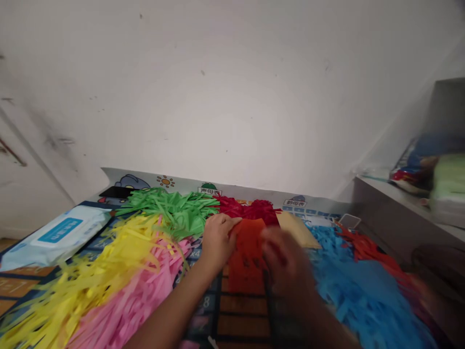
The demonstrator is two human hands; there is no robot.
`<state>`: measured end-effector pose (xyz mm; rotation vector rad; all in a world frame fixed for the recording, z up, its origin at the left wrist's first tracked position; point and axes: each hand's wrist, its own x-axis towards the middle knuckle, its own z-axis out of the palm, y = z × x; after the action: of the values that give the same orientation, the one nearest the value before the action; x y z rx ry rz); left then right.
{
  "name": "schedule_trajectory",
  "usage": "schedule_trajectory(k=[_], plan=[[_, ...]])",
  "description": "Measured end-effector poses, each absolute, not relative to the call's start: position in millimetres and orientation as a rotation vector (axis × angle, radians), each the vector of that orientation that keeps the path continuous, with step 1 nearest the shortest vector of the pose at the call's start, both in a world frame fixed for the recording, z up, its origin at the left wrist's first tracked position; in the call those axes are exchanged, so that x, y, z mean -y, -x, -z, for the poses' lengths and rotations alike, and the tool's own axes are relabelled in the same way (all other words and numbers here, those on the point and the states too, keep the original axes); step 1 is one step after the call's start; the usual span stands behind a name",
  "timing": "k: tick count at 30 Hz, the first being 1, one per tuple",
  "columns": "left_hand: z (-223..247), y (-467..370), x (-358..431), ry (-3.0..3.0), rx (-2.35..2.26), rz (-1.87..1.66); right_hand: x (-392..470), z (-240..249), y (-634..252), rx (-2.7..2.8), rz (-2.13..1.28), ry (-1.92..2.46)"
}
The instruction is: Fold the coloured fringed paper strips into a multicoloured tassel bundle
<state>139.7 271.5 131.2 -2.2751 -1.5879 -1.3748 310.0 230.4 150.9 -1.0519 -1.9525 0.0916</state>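
An orange-red sheet (250,242), thin like tissue paper, stands in front of me with its lower part over the patterned mat. My left hand (220,240) is closed on its upper left edge, the thumb lying along the top. At the sheet's right edge, my right hand (288,259) is curled and blurred by motion; what its fingers hold is unclear. Dark red paper strips (249,208) lie just behind the sheet. A beige piece (298,230), like an envelope or folded paper, lies beyond my right hand.
Green (174,208), yellow (94,266) and pink strips (131,300) lie left, beside a wipes pack (58,235) and a dark flat object (118,192). Blue (348,286) and red strips (370,249) lie right. A wall (232,97) rises behind; a grey shelf (392,213) stands right.
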Motion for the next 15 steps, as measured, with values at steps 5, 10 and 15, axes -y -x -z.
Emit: schedule_trajectory(k=[5,10,15], plan=[[-122.3,-102.6,-250.9,2.099,1.698,1.341,-173.8,-57.8,-230.3,1.933,-0.355,1.057],[-148.7,-43.5,-203.0,1.899,1.498,1.03,-167.7,-52.0,-164.3,1.893,-0.768,1.058],[-182.6,-13.3,-163.3,1.913,1.323,0.801,-161.8,-100.5,-154.3,1.912,-0.999,0.727]])
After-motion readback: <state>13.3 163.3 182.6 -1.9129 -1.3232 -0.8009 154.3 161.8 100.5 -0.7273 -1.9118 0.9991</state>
